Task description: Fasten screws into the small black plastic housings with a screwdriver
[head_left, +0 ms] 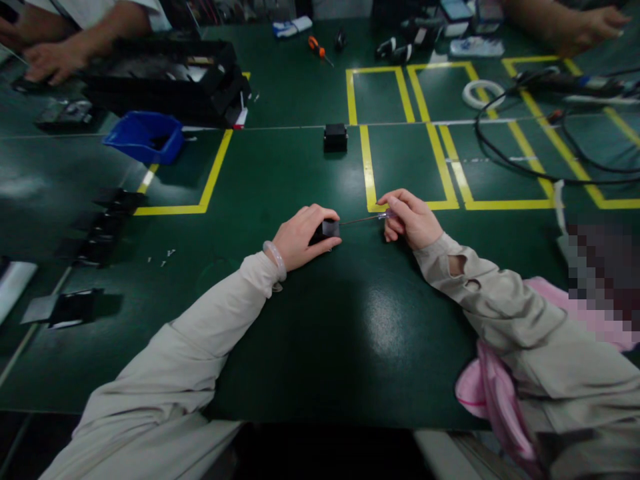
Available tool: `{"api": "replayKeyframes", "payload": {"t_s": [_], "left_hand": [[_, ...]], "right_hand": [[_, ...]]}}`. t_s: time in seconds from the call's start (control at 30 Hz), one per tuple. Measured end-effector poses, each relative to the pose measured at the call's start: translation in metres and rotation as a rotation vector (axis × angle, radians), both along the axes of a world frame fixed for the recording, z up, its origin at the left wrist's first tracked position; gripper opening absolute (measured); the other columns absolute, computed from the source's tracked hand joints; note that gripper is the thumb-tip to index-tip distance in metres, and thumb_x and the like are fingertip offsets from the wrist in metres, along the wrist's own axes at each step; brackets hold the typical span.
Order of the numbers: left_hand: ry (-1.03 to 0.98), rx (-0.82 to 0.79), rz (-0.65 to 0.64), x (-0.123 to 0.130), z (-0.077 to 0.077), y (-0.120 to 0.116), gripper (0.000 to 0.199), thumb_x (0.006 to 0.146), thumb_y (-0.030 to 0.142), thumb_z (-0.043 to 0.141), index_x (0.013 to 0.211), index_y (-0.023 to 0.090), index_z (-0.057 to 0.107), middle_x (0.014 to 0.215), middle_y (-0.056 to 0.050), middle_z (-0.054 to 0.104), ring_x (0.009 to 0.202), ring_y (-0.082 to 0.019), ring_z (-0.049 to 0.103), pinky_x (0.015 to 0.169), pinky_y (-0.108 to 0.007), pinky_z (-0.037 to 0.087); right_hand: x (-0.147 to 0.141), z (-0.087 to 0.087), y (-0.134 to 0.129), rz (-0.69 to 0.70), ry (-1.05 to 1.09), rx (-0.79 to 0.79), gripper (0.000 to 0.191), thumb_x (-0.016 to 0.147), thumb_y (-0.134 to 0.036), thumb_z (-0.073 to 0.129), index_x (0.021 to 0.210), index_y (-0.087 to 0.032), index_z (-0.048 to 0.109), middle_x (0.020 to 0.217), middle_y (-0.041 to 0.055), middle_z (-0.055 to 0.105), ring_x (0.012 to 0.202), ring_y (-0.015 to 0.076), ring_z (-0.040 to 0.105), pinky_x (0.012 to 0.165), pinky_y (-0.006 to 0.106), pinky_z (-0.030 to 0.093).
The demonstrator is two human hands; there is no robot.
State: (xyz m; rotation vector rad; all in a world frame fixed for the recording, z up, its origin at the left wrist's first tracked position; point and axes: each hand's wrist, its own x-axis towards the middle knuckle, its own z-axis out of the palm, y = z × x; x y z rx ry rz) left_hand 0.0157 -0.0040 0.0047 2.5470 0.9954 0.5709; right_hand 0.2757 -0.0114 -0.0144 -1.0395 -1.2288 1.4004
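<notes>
My left hand (301, 237) is closed around a small black box-shaped part (329, 229) on the green table. In my right hand (413, 217) is a screwdriver (384, 215) with a clear handle, gripped between thumb and fingers. Its thin shaft points left, and the tip reaches the right side of the black part; whether it sits in a screw cannot be made out. A second black box-shaped part (335, 139) stands farther back on the table. Several small screws (170, 253) lie loose to the left of my left hand.
A blue bin (145, 137) and stacked black trays (165, 80) stand at the back left. Several black parts (103, 227) lie along the left. An orange screwdriver (317, 47), a white tape roll (483, 95) and black cable (500, 150) lie farther back. Co-workers' hands (55, 60) show at both far corners.
</notes>
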Motion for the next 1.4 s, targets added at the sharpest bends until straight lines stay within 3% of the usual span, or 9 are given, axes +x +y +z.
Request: {"api": "replayKeyframes", "payload": {"t_s": [0.33, 0.8, 1.07, 1.4], "left_hand": [[-0.006, 0.020, -0.008, -0.0002, -0.0010, 0.0006, 0.036, 0.095, 0.045, 0.055, 0.118, 0.018, 0.054, 0.113, -0.009, 0.062, 0.104, -0.024, 0.057, 0.092, -0.038, 0.046], [-0.002, 0.014, -0.009, -0.0001, -0.0008, 0.0007, 0.036, 0.095, 0.045, 0.055, 0.118, 0.017, 0.054, 0.113, -0.009, 0.062, 0.103, -0.024, 0.057, 0.091, -0.038, 0.046], [-0.003, 0.019, -0.010, 0.0006, 0.0002, 0.0005, 0.035, 0.095, 0.045, 0.054, 0.117, 0.017, 0.054, 0.112, -0.009, 0.062, 0.102, -0.024, 0.057, 0.090, -0.037, 0.046], [-0.001, 0.029, -0.010, 0.0001, -0.0001, 0.0003, 0.035, 0.095, 0.044, 0.054, 0.118, 0.017, 0.054, 0.112, -0.009, 0.062, 0.103, -0.024, 0.057, 0.090, -0.038, 0.047]], "right_hand": [[-0.0003, -0.0001, 0.0001, -0.004, 0.008, 0.002, 0.029, 0.082, -0.038, 0.069, 0.098, -0.024, 0.048, 0.043, -0.0150, 0.042, 0.035, 0.0079, 0.044, 0.040, 0.025, 0.045], [-0.0008, -0.0012, 0.0004, -0.021, 0.006, 0.009, 0.026, 0.082, -0.033, 0.068, 0.097, -0.023, 0.050, 0.042, -0.0150, 0.043, 0.034, 0.0075, 0.044, 0.039, 0.024, 0.046], [-0.0002, -0.0028, 0.0016, -0.014, 0.021, 0.002, 0.030, 0.084, -0.043, 0.068, 0.096, -0.023, 0.050, 0.044, -0.0146, 0.043, 0.034, 0.0071, 0.044, 0.039, 0.024, 0.046], [-0.0002, -0.0030, 0.0006, -0.029, -0.013, 0.037, 0.026, 0.081, -0.032, 0.069, 0.097, -0.022, 0.051, 0.044, -0.0136, 0.047, 0.035, 0.0075, 0.045, 0.040, 0.025, 0.047]]}}
